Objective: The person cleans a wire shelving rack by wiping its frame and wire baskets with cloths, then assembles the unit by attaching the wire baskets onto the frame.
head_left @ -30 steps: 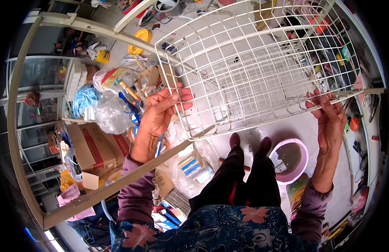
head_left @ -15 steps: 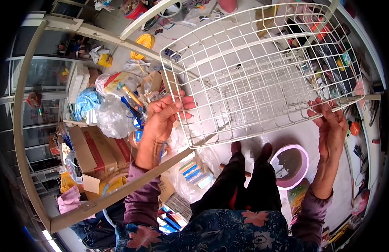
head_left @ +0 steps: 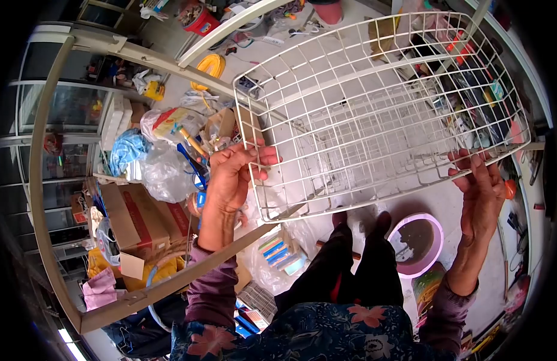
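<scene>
A large white wire basket (head_left: 362,114) is held up in front of me, tilted, with its grid spread across the upper right of the view. My left hand (head_left: 233,171) grips its left end, thumb and fingers closed around the wires. At the near right corner my right hand (head_left: 476,189) pinches the lower rim, its fingertips partly behind the wires. A cream metal frame (head_left: 188,271) surrounds the space; one bar passes just under the basket's near left corner.
On the floor below stands a pink tub (head_left: 438,240) of dark water. Cardboard boxes (head_left: 131,219) and plastic bags (head_left: 164,171) crowd the left. Packs of small boxes (head_left: 281,253) lie near my feet. A coiled yellow hose (head_left: 209,69) and red bucket (head_left: 197,18) are farther back.
The basket has shifted slightly down and to the right in view, with both hands still holding it. The background has also moved a little.
</scene>
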`<action>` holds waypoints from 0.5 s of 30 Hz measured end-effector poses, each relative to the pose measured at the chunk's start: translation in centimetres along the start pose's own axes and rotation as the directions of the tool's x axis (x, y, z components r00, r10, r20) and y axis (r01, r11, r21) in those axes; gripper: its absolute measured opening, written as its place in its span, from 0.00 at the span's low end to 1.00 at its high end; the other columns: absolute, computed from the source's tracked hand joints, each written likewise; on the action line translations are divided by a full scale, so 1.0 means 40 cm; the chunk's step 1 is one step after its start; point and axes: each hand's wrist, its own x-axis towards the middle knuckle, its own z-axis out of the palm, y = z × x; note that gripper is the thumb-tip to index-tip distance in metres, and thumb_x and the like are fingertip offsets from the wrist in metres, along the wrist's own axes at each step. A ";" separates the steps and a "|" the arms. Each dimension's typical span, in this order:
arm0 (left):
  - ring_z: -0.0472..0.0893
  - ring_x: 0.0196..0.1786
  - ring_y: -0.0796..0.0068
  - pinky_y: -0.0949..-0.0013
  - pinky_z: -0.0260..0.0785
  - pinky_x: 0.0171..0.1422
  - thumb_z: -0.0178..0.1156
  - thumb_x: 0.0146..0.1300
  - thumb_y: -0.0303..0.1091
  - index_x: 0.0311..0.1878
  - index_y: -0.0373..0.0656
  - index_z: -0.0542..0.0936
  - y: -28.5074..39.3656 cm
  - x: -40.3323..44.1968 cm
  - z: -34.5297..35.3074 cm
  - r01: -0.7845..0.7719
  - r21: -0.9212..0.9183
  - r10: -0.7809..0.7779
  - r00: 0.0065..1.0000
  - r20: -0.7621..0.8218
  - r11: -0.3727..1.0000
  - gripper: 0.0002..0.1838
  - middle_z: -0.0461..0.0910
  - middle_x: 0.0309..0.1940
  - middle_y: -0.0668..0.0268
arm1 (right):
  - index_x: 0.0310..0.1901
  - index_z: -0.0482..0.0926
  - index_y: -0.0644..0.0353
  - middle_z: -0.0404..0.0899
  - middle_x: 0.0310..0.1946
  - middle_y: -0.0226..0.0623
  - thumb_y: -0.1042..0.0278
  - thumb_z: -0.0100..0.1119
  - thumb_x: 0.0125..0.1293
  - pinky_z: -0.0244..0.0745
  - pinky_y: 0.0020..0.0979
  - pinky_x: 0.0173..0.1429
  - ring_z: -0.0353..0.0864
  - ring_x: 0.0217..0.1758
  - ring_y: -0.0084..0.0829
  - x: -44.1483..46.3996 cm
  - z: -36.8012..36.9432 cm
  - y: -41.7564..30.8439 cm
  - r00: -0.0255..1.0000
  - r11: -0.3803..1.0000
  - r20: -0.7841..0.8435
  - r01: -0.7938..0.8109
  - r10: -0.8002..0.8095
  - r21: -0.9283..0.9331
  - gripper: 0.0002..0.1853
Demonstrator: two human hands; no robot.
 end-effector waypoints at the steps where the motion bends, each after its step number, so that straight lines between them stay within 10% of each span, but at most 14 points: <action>1: 0.82 0.38 0.59 0.74 0.76 0.30 0.48 0.55 0.25 0.48 0.24 0.72 0.006 0.000 0.003 -0.004 0.001 0.004 1.000 0.003 1.000 0.18 0.79 0.39 0.45 | 0.41 0.73 0.71 0.79 0.37 0.49 0.73 0.57 0.61 0.84 0.29 0.38 0.82 0.40 0.41 0.000 0.002 -0.005 1.000 1.000 -0.001 0.006 -0.006 -0.005 0.11; 15: 0.82 0.38 0.64 0.74 0.71 0.28 0.48 0.59 0.24 0.46 0.29 0.73 -0.097 0.009 0.018 -0.157 0.025 0.158 0.984 -0.083 0.987 0.13 0.80 0.37 0.53 | 0.44 0.72 0.73 0.77 0.40 0.54 0.80 0.55 0.58 0.84 0.36 0.39 0.81 0.42 0.45 0.026 -0.045 0.082 0.998 0.996 0.046 -0.038 0.034 0.077 0.12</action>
